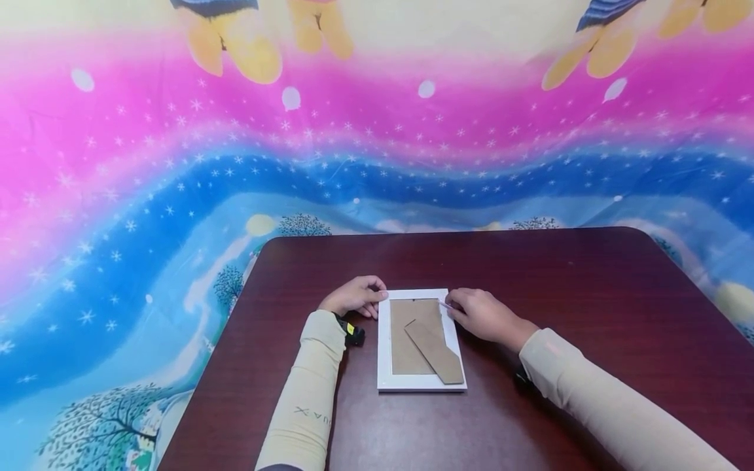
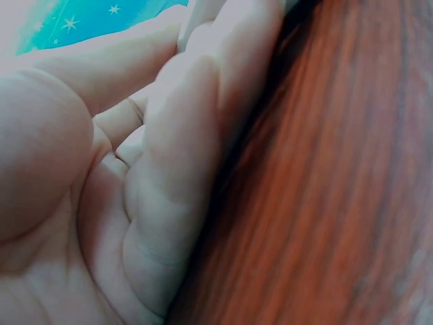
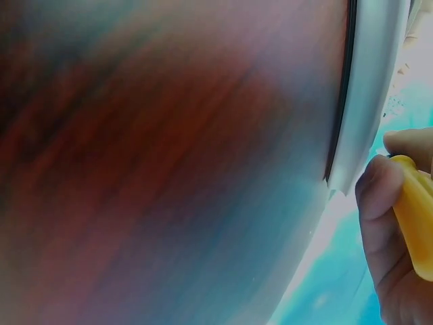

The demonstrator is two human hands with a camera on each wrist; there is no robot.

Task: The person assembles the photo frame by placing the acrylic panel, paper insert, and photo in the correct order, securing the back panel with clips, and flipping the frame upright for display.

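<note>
A white picture frame (image 1: 384, 347) lies face down on the table, its brown backing board (image 1: 405, 356) and angled easel stand (image 1: 438, 350) uppermost. My left hand (image 1: 355, 296) grips the frame's upper left corner, thumb on the border and fingers at the side. In the left wrist view its curled fingers (image 2: 179, 135) lie close along the tabletop. My right hand (image 1: 485, 316) is at the upper right edge, holding a screwdriver with a yellow handle (image 3: 414, 220) between thumb and fingers. The thin shaft (image 1: 446, 305) points at the backing board's upper right edge. The handle is hidden by the hand in the head view.
The dark red-brown wooden table (image 1: 530, 275) stretches out around the frame, with rounded far corners. Behind it hangs a colourful printed cloth (image 1: 377, 131). A black device with a yellow label (image 1: 353, 332) is strapped at the left wrist.
</note>
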